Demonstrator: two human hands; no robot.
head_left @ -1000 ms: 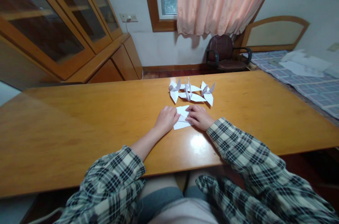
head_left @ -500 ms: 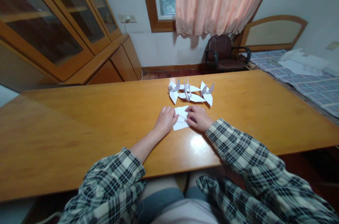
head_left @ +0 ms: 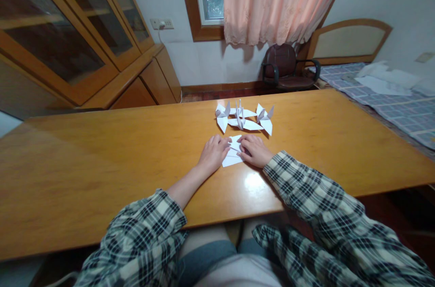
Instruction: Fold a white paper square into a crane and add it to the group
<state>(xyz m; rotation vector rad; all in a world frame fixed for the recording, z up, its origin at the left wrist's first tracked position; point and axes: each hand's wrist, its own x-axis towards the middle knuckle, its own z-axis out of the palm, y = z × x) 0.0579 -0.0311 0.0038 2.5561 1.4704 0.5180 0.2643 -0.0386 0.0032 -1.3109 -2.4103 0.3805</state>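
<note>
A folded sheet of white paper [head_left: 232, 158] lies on the wooden table in front of me, with crease lines across it. My left hand [head_left: 214, 151] grips its left edge, fingers curled and fingertips near the upper left part. From the other side, my right hand [head_left: 254, 149] holds the right edge with bent fingers, thumb and fingertips on the paper. Both hands cover the paper's sides. Just beyond it several white paper cranes [head_left: 249, 125] stand close together in a ring, wings touching or nearly so.
The wooden table [head_left: 102, 155] stretches wide to both sides. A glass-doored cabinet [head_left: 84, 42] stands at the left. Past the far edge are an office chair [head_left: 283, 67] and a pink curtain [head_left: 272, 2]. A bed [head_left: 384, 97] with a checked cover is at the right.
My left fingers have shifted slightly up and to the right over the paper's upper left part. The right hand and the cranes look the same.
</note>
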